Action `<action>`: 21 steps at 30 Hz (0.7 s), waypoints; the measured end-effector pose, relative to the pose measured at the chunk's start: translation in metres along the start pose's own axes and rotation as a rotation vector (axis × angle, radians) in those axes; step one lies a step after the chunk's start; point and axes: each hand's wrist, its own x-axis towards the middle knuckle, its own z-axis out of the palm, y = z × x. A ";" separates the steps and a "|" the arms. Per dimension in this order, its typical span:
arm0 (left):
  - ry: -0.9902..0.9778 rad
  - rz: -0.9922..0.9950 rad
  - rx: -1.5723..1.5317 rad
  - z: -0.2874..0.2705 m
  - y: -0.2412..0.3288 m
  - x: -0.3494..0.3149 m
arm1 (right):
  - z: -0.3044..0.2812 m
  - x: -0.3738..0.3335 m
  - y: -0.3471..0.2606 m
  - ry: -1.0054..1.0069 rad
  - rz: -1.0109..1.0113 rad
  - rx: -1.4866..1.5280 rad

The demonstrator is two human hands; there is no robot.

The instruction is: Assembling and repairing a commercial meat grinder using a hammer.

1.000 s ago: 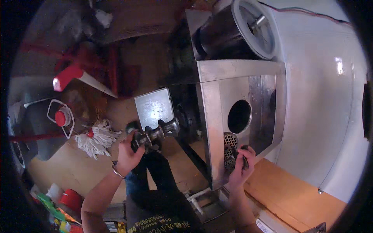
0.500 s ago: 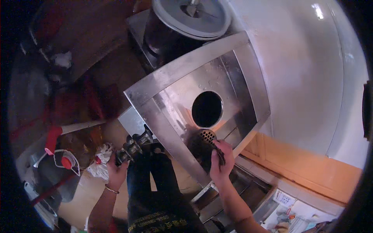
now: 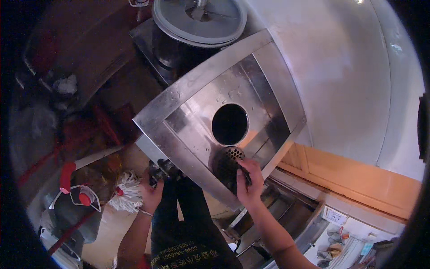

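Observation:
A square stainless-steel tray (image 3: pixel 177 96) with a raised rim fills the middle, and a round dark hole (image 3: pixel 230 124) opens in its floor. My right hand (image 3: pixel 251 181) is closed on a perforated metal piece (image 3: pixel 234 153), low in the tray on the near side of the hole. Its darker lower part is partly hidden by shadow and my fingers. Left of the tray, my left hand (image 3: pixel 151 195) grips a shiny dark metal screw-shaped piece (image 3: pixel 163 170) with flanges, just outside the rim and above my dark apron (image 3: pixel 188 237).
Beyond the tray stands a dark round container with a grey lid (image 3: pixel 201 20). A white mop head (image 3: pixel 127 193) and a red-and-white handled item (image 3: pixel 85 196) lie at lower left. An orange-brown board (image 3: pixel 345 179) runs along the right, near a pale surface (image 3: pixel 340 80).
The view has shifted, and the tray appears slightly lower and farther left. My left hand has brought the screw-shaped piece closer to the tray's rim. My right hand keeps its hold on the perforated piece.

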 end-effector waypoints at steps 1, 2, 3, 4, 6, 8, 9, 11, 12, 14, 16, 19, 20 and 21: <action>-0.003 0.002 0.000 0.005 0.004 0.004 | 0.000 0.000 0.001 -0.003 0.003 -0.006; -0.008 0.071 -0.022 0.012 0.011 0.012 | 0.000 0.000 0.002 -0.005 0.007 -0.012; -0.013 0.141 -0.044 0.017 0.016 0.019 | 0.000 0.000 0.003 -0.001 0.009 -0.015; -0.017 0.144 -0.044 0.021 0.018 0.025 | -0.001 0.000 0.004 -0.011 0.008 0.005; -0.051 0.153 -0.011 0.028 0.020 0.033 | -0.001 0.001 0.004 -0.021 0.008 0.029; -0.068 0.181 0.012 0.039 0.038 0.037 | -0.003 0.000 0.005 0.018 0.029 0.013; -0.074 0.213 0.038 0.043 0.045 0.038 | -0.005 0.001 0.006 0.024 0.033 0.007; -0.097 0.140 -0.050 0.043 0.016 0.044 | -0.001 0.002 0.003 0.016 -0.002 0.049; -0.126 0.066 -0.149 0.046 0.010 0.048 | -0.001 0.003 0.003 0.016 0.000 0.051; -0.164 -0.017 -0.217 0.047 -0.001 0.049 | 0.000 0.003 0.001 0.004 0.001 0.028; -0.210 -0.100 -0.290 0.047 0.000 0.053 | -0.002 0.004 0.000 0.004 0.009 0.019; -0.311 -0.407 -0.834 0.044 0.000 0.056 | -0.004 0.005 0.003 0.004 0.006 -0.005; -0.305 -0.376 -0.671 0.042 -0.004 0.055 | -0.004 0.005 0.005 0.005 -0.004 -0.024; -0.298 -0.342 -0.508 0.040 -0.009 0.055 | -0.004 0.005 0.005 0.006 -0.002 -0.023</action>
